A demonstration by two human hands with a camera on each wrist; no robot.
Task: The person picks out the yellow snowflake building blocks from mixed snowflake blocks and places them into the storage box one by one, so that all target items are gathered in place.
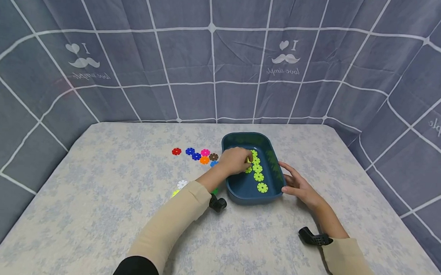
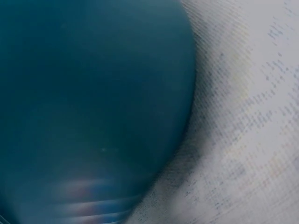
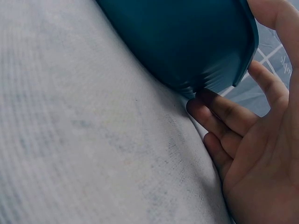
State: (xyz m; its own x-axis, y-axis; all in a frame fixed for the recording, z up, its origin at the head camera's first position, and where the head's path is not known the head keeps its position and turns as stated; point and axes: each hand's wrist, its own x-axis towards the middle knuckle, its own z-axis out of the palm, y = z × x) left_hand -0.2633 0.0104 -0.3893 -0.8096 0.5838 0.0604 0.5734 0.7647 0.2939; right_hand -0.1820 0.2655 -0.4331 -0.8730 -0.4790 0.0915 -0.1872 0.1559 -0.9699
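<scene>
A dark teal plastic bin [image 1: 248,199] stands on the table with several yellow-green flower-shaped discs [image 1: 262,187] lying on its floor. My left hand [image 1: 235,160] reaches over the bin's left rim, fingers curled down, pinching a yellow-green disc at the fingertips. The left wrist view has only the bin's outer wall [image 2: 107,93] beside the table cloth. On the bin's right side, my right hand [image 1: 298,188] rests thumb and fingers against the outside. In the right wrist view its loosely bent fingers [image 3: 229,112] touch the bin [image 3: 187,42] low down, close over the cloth.
Left of the bin lie loose discs: red [image 1: 176,151], blue [image 1: 190,151], pink [image 1: 205,152], orange [image 1: 204,160], brown [image 1: 214,157] and white [image 1: 182,184]. My left forearm partly covers a green and a yellow one. A grey-blue checked curtain [image 1: 239,52] hangs behind the table.
</scene>
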